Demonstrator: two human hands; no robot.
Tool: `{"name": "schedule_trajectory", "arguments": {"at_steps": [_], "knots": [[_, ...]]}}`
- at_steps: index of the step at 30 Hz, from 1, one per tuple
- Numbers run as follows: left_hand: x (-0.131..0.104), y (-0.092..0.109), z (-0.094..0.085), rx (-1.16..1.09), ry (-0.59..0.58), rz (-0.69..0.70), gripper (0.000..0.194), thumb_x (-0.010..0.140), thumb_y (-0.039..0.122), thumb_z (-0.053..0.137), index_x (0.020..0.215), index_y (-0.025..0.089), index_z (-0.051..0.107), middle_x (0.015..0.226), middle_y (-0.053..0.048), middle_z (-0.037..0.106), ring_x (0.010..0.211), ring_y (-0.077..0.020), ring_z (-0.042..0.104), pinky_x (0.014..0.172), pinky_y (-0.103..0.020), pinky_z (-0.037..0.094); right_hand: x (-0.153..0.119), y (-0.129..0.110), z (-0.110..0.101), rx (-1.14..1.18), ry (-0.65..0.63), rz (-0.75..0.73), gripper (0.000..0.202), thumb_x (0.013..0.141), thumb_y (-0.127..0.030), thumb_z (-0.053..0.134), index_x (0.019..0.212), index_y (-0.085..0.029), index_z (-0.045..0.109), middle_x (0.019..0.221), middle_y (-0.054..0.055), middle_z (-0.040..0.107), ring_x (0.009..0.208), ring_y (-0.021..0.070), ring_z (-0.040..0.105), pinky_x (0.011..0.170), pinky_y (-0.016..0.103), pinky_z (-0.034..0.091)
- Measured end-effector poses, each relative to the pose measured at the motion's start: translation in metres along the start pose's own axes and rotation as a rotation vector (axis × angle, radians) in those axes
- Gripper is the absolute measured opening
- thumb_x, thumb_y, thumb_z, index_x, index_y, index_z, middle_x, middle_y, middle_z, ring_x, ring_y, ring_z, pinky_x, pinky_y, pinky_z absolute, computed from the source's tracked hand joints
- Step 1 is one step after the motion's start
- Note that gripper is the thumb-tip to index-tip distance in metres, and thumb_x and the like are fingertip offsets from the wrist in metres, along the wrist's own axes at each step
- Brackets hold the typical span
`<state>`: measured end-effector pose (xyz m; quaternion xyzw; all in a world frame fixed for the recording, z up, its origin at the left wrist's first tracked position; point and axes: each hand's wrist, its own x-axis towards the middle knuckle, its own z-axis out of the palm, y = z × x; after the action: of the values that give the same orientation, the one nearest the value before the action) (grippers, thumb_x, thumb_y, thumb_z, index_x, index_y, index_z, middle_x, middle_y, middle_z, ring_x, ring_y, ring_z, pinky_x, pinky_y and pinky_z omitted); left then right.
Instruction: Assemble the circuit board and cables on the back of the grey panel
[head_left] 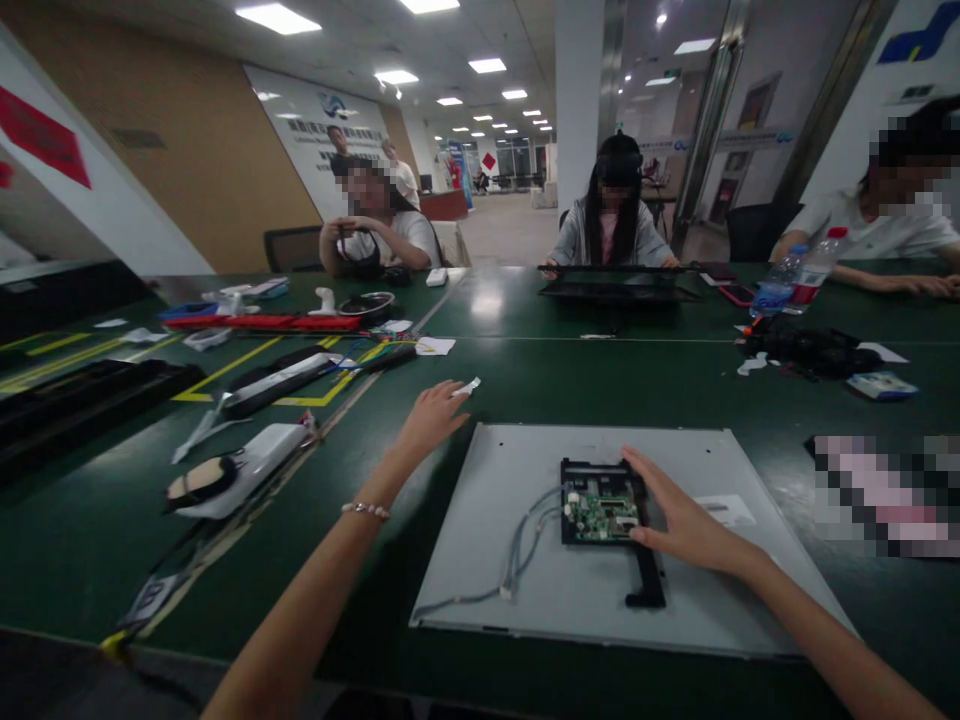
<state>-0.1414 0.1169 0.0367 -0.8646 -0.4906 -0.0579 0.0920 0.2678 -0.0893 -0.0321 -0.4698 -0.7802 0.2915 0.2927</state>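
Note:
My left hand (pixel 433 420) is over the green table beyond the panel's left corner. A small white strip (pixel 466 387) sticks out at its fingertips, apparently pinched there. My right hand (pixel 679 515) grips the right side of a black plastic bracket (pixel 649 580), index finger at its top edge and thumb lower down. A green circuit board (pixel 604 518) sits in this bracket. Underneath lies a flat grey display panel (pixel 517 470). Grey-blue cables (pixel 516 550) run from the board across the panel to its left edge. A white label (pixel 726 510) on the panel is partly behind my right hand.
Left of me lie a white pouch-like item (pixel 274 455), wires (pixel 375 355) and long black parts (pixel 90 400). A red bar (pixel 262 323) lies farther back. Across the table, a person (pixel 611 210) holds a dark panel (pixel 615 285). Bottles (pixel 817 270) stand at the right.

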Motion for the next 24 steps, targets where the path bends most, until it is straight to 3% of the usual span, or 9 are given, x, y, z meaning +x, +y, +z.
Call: {"name": "schedule_trajectory", "arguments": {"at_steps": [4,8,13,18,24], "knots": [[0.029,-0.043,0.013,0.063,-0.062,0.042,0.033,0.091,0.029,0.059,0.119,0.015,0.068,0.133,-0.016,0.062,0.128,-0.03,0.054,0.106,-0.039,0.042,0.0,-0.001,-0.001,-0.011,-0.006,0.006,0.091,0.091,-0.048,0.061,0.161,-0.032,0.005,0.168,0.009,0.013,0.152,0.0329,0.016,0.122,0.058,0.021],[0.043,-0.056,0.027,0.024,-0.144,0.031,0.031,0.096,0.035,0.051,0.112,0.015,0.069,0.111,-0.013,0.071,0.105,-0.0253,0.067,0.092,-0.03,0.047,0.001,-0.004,-0.002,-0.029,-0.022,0.013,0.09,0.091,-0.047,0.062,0.161,-0.032,0.007,0.167,0.01,0.017,0.152,0.0338,0.019,0.122,0.06,0.021],[0.048,-0.047,0.037,0.064,-0.195,-0.034,0.033,0.1,0.031,0.042,0.106,0.015,0.07,0.103,-0.013,0.073,0.097,-0.0239,0.069,0.086,-0.028,0.048,0.001,-0.005,-0.003,-0.042,-0.016,-0.006,0.09,0.091,-0.046,0.062,0.16,-0.032,0.006,0.166,0.01,0.019,0.151,0.0343,0.02,0.121,0.062,0.021],[0.052,-0.032,0.034,0.149,-0.227,-0.073,0.035,0.097,0.018,0.037,0.103,0.012,0.071,0.102,-0.018,0.073,0.098,-0.0256,0.07,0.09,-0.032,0.05,0.001,-0.005,-0.003,-0.061,0.001,-0.01,0.087,0.092,-0.047,0.06,0.16,-0.034,0.008,0.166,0.009,0.021,0.15,0.0334,0.023,0.121,0.06,0.023],[0.05,-0.009,0.029,0.146,-0.19,-0.168,0.039,0.093,0.014,0.036,0.108,0.009,0.072,0.106,-0.021,0.072,0.102,-0.0281,0.07,0.091,-0.035,0.051,0.0,0.0,-0.003,-0.087,0.013,-0.041,0.086,0.093,-0.051,0.057,0.161,-0.034,0.007,0.165,0.008,0.024,0.15,0.0348,0.024,0.121,0.061,0.024]]}}
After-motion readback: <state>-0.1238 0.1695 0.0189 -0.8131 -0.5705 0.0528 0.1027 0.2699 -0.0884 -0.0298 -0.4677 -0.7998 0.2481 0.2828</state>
